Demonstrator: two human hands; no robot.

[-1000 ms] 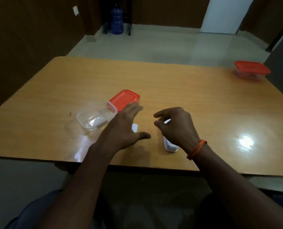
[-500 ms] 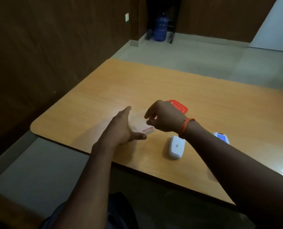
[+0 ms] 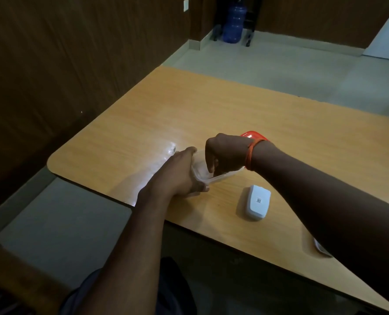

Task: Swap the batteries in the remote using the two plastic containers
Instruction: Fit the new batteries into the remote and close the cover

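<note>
At frame centre, the left hand (image 3: pixel 180 176) grips the clear container (image 3: pixel 211 176) to steady it; the right hand (image 3: pixel 223 153), fingers curled, reaches inside, probably for a battery.

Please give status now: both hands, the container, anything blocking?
Left hand gripping clear plastic container by its near end. Right hand fingers dipped inside it; contents unseen. White battery cover lying apart on wooden table. Nothing blocking.

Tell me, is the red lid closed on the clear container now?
No: the clear container is open with the right hand reaching inside, and the red lid lies behind it.
</note>
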